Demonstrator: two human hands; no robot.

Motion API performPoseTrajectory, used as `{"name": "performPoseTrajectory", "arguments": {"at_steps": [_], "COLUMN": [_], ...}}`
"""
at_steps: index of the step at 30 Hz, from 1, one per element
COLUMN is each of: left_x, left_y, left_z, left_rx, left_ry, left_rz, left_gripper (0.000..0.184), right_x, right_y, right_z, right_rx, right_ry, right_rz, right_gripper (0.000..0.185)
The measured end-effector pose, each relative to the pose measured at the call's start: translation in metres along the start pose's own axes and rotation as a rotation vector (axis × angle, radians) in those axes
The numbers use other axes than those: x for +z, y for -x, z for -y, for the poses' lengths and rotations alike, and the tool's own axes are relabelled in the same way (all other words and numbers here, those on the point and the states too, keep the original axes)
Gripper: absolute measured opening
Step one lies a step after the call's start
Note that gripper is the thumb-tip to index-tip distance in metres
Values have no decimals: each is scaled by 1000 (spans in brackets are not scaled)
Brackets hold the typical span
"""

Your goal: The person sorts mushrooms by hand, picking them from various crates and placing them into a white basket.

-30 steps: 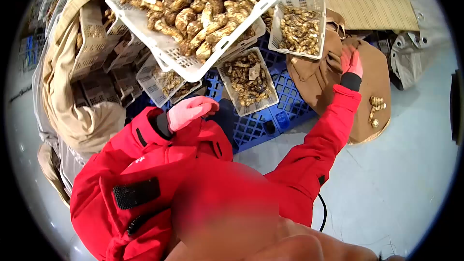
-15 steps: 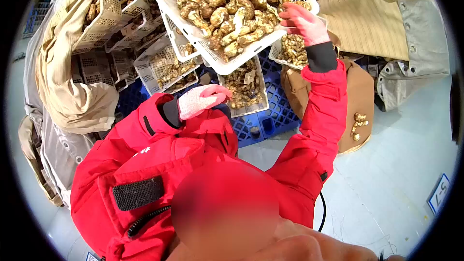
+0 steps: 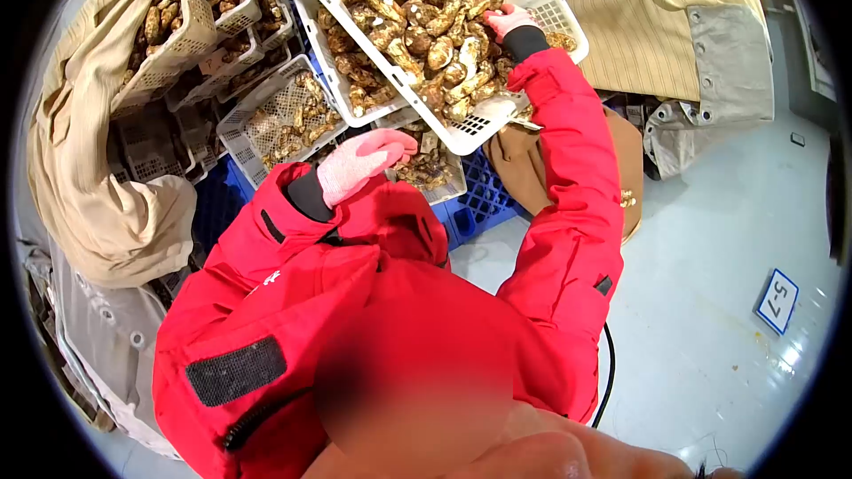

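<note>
A white plastic crate [image 3: 532, 0] heaped with brown-and-cream mushrooms [image 3: 435, 35] sits high at the top centre. My right hand [image 3: 510, 21], in a pink glove, reaches over its right side into the heap. Its fingers are bent around a mushroom there, with the tips partly hidden. Lower and to the left, my left hand [image 3: 364, 162], also gloved in pink, hovers in front of my body. Its fingers are loosely extended and hold nothing. A smaller crate of mushrooms [image 3: 430, 173] lies beneath and beyond it.
Several more mushroom crates [image 3: 284, 115] stand at the left, some stacked, beside a draped beige cloth [image 3: 106, 168]. Blue pallets [image 3: 479, 200] lie underneath. A brown folded cover [image 3: 621, 160] and a striped cloth [image 3: 621, 18] are at the right. A "5-7" sign [image 3: 777, 302] marks the floor.
My right hand has gone from spread above the crate's right edge down into the mushrooms. The big crate appears further right, showing more of the crate beneath. My left hand stays nearly in place.
</note>
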State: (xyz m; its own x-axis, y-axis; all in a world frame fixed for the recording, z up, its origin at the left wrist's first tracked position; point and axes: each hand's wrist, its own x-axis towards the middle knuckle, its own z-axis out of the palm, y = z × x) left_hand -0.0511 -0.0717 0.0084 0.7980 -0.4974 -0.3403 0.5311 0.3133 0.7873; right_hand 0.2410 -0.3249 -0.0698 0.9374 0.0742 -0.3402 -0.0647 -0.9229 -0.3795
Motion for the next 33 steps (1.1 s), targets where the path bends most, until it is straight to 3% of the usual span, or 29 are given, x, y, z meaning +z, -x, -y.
{"name": "performPoseTrajectory", "arguments": {"at_steps": [2, 4, 10, 13, 15, 16, 17, 18, 20, 22, 23, 26, 27, 28, 30, 31, 33], "left_x": [-23, -38, -61, -62, -64, -63, -62, -59, -46, -34, -36, -20, -23, -24, -23, -31, -53], "left_y": [1, 3, -5, -9, -15, -20, -25, -32, -48, -59, -62, -72, -69, -62, -60, -63, -59], "left_z": [-6, -15, -42, -42, -45, -47, -48, -49, -59, -72, -62, -63, -62, -65, -64, -54, -49], "left_rx": [12, 88, 53, 116, 106, 110, 114, 120, 204, 139, 300, 387, 208, 183, 263, 304, 411], "left_ry": [-22, 74, -32, 19, -38, -74, -110, -145, -131, -171, 27, 133, 363, 471, 545, 551, 370], "left_rz": [-17, -40, -10, 42, 45, 40, 33, 23, -72, -158, -53, -102, -57, -21, -177, -246, -299], "left_gripper": [47, 45, 39, 41, 41, 42, 44, 46, 37, 40, 44, 46, 45, 42, 39, 38, 35], "right_x": [-9, -8, -51, -38, -45, -53, -43, -34, -23, -16, -9, 12, 18, 21, 20, 17, 6], "right_y": [10, 13, 56, 22, 48, 87, 95, 113, 145, 170, 178, 195, 203, 209, 215, 213, 211], "right_z": [4, -4, 11, -61, -51, -9, -10, 11, 47, 77, 84, 118, 118, 118, 123, 120, 109], "right_rx": [23, 113, 305, -569, -154, 229, 223, 293, 243, 188, 135, -57, -89, -78, -120, -160, -155], "right_ry": [10, -532, -908, -235, -993, -1693, -1779, -1871, -2027, -2071, -2063, -1918, -1804, -1596, -1399, -1343, -1251], "right_rz": [-32, -14, -28, -140, 191, 422, 577, 472, 490, 473, 558, 527, 482, 418, 391, 494, 505], "right_gripper": [41, 29, 25, 28, 34, 37, 39, 41, 41, 38, 38, 39, 40, 43, 44, 48, 47]}}
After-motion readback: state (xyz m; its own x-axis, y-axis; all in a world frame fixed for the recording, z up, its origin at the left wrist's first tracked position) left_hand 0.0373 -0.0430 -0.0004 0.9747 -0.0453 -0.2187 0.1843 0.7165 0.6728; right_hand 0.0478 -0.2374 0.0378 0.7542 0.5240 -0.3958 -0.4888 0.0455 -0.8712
